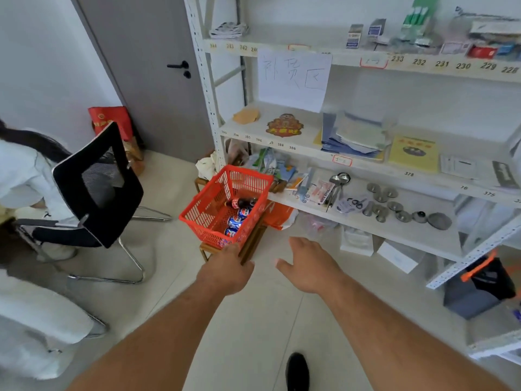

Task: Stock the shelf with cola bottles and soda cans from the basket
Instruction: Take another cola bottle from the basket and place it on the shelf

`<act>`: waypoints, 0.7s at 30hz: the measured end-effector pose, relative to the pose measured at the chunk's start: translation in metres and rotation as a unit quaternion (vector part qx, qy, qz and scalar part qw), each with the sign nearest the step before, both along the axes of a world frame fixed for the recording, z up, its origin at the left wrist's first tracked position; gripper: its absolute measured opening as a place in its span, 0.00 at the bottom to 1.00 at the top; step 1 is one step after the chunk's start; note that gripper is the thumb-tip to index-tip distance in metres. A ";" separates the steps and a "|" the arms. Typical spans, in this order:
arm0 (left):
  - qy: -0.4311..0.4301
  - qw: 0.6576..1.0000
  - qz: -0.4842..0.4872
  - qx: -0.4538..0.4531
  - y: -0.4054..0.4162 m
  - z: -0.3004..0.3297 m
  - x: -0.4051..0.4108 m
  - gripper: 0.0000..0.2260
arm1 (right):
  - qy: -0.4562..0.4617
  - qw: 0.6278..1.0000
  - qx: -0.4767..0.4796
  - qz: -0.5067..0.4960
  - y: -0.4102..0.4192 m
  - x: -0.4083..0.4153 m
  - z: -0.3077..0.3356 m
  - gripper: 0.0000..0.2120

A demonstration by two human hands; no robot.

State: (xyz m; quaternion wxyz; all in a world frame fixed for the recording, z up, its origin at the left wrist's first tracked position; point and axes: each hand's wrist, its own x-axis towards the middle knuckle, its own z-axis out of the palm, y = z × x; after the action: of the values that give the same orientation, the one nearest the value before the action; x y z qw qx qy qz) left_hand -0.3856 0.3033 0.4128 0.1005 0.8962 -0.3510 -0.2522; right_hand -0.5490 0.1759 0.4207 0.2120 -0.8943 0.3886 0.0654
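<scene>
A red plastic basket (pixel 210 204) sits on a small wooden stool (pixel 251 244) beside the white shelf unit (pixel 375 230). Inside lie a dark cola bottle (pixel 239 203) and three blue soda cans (pixel 236 222) in a row. My left hand (pixel 225 270) reaches to the basket's near rim, its fingers hidden at the rim, so contact is unclear. To the right of the basket my right hand (pixel 308 263) hovers over the floor with fingers spread, holding nothing.
A black mesh chair (pixel 98 187) stands left of the basket, with a seated person in white (pixel 19 170) behind it. The low shelf holds metal weights (pixel 394 206), spoons and packets. A grey door (pixel 158 80) is behind. An orange bag (pixel 279 215) lies under the shelf.
</scene>
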 end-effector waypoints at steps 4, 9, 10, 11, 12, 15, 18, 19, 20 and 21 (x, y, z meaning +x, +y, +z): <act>0.036 0.999 0.029 -0.012 -0.062 0.000 0.033 0.24 | 0.017 1.000 0.016 0.016 -0.073 0.038 0.002 0.34; 0.053 0.997 0.046 -0.019 -0.109 -0.006 0.068 0.23 | 0.009 0.999 0.024 0.047 -0.135 0.093 0.007 0.37; 0.062 0.996 0.052 -0.021 -0.116 -0.007 0.077 0.22 | 0.009 0.998 0.026 0.053 -0.144 0.104 0.006 0.37; 0.069 0.996 0.059 -0.020 -0.124 -0.011 0.087 0.21 | 0.010 0.998 0.028 0.058 -0.153 0.116 0.004 0.37; 0.073 0.995 0.064 -0.018 -0.132 -0.016 0.099 0.19 | 0.012 0.997 0.030 0.065 -0.162 0.127 0.002 0.37; 0.082 0.994 0.069 -0.016 -0.154 -0.030 0.135 0.19 | 0.019 0.997 0.028 0.074 -0.190 0.162 -0.014 0.35; 0.093 0.993 0.074 -0.015 -0.173 -0.044 0.173 0.20 | 0.030 0.996 0.021 0.082 -0.215 0.202 -0.028 0.31; 0.099 0.992 0.077 -0.018 -0.181 -0.051 0.189 0.19 | 0.036 0.996 0.020 0.085 -0.224 0.218 -0.032 0.30; 0.105 0.991 0.080 -0.024 -0.189 -0.056 0.205 0.16 | 0.044 0.995 0.017 0.087 -0.232 0.237 -0.035 0.30; 0.114 0.990 0.083 -0.027 -0.196 -0.063 0.222 0.15 | 0.054 0.994 0.015 0.090 -0.241 0.256 -0.039 0.31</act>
State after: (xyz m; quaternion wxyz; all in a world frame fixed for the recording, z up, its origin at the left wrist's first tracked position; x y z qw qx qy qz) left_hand -0.1634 0.1069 0.3497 0.1850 0.8843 -0.2683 -0.3342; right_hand -0.2935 -0.0650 0.3817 0.1973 -0.9175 0.3164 0.1384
